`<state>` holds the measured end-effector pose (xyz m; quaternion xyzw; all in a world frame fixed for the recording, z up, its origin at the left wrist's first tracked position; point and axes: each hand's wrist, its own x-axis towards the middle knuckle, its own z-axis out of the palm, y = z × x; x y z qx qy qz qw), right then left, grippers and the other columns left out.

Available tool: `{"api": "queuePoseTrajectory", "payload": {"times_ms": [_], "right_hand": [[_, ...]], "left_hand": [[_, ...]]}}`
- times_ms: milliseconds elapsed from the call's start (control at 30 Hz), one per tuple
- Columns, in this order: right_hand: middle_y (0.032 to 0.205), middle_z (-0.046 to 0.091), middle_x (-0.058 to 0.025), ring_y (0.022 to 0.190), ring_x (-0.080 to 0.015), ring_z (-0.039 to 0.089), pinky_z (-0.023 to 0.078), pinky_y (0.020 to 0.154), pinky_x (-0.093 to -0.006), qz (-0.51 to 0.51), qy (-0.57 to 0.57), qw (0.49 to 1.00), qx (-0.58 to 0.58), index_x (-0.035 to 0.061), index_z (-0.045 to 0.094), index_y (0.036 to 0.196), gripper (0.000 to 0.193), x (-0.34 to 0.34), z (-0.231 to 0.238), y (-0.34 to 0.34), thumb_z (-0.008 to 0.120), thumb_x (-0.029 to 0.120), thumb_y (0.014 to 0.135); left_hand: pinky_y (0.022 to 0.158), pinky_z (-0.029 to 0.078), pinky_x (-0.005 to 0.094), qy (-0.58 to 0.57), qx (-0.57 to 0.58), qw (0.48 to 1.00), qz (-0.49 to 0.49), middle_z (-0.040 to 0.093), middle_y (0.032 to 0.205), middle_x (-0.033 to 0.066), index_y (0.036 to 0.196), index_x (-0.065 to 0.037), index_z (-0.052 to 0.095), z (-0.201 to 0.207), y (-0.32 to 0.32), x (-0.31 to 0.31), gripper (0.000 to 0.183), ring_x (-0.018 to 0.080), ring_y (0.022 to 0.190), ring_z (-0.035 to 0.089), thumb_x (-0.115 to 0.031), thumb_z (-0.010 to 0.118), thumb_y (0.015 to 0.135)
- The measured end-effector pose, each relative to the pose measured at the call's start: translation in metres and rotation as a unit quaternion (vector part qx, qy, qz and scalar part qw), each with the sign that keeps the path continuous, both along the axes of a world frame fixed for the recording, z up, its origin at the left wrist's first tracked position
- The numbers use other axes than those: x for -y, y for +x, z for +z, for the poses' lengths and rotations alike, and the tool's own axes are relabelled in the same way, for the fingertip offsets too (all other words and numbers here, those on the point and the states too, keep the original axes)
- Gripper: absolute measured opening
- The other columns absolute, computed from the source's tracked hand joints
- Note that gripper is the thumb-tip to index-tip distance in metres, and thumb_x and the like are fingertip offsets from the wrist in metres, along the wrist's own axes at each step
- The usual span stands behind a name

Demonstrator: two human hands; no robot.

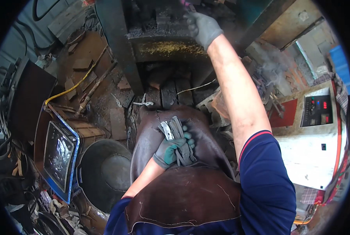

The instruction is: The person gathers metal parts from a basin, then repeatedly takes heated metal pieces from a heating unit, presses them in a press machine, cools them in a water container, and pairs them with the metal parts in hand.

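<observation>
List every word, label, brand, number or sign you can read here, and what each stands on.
None can be read.
Control panel on the white cabinet: lit red displays, too small and blurred to read; so are any markings around the buttons.
Red patch on that cabinet: no lettering visible.
Metal pieces in the left hand: no lettering visible.

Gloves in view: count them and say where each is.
2: the left glove grips flat metal pieces over the apron; the right glove is near the picture's top edge. Others may be hidden.
</observation>
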<state>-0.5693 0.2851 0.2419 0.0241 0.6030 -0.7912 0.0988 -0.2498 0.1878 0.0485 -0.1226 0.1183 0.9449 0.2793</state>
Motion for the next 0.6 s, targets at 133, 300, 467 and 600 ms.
{"api": "queuePoseTrajectory", "payload": {"times_ms": [133,300,467,600], "right_hand": [[0.071,0.055,-0.0001,0.057,-0.0059,0.047,0.039,0.048,-0.0169,0.064,0.006,0.995,-0.075,0.006,0.06,0.104,0.024,-0.041,-0.029,0.037,0.059,0.026,0.091],[0.076,0.064,-0.0063,0.068,-0.0122,0.061,0.048,0.06,-0.0273,0.257,0.345,0.902,0.031,0.0032,0.063,0.094,0.041,-0.048,-0.07,0.172,0.056,0.043,0.088],[0.077,0.062,-0.0181,0.071,-0.0327,0.06,0.046,0.065,-0.0368,0.278,0.544,0.782,-0.126,0.0019,0.064,0.085,0.035,-0.034,-0.112,0.225,0.061,0.036,0.084],[0.065,0.058,-0.0107,0.063,-0.0189,0.059,0.044,0.057,-0.032,0.113,0.405,0.903,-0.082,0.0005,0.061,0.077,0.029,-0.065,-0.115,0.231,0.06,0.028,0.087]], "left_hand": [[0.09,0.05,0.0448,-0.012,0.01,1.0,-0.002,0.06,0.108,0.0073,0.13,-0.01,0.044,0.015,-0.001,0.002,0.048,0.0268,0.099,0.061,0.002,0.053,0.084],[0.09,0.05,0.0459,-0.014,-0.028,0.999,0.02,0.059,0.115,0.0109,0.133,-0.008,0.042,0.003,0.001,0.003,0.048,0.0287,0.104,0.06,-0.001,0.053,0.087],[0.09,0.051,0.0406,-0.011,-0.068,0.997,-0.028,0.059,0.115,0.0176,0.131,-0.001,0.044,-0.007,0.0,-0.001,0.044,0.0285,0.103,0.061,-0.009,0.053,0.089],[0.092,0.049,0.0419,-0.022,-0.059,0.998,-0.027,0.058,0.117,0.0167,0.133,-0.005,0.042,0.005,0.0,-0.007,0.046,0.0275,0.105,0.06,-0.009,0.053,0.089]]}}
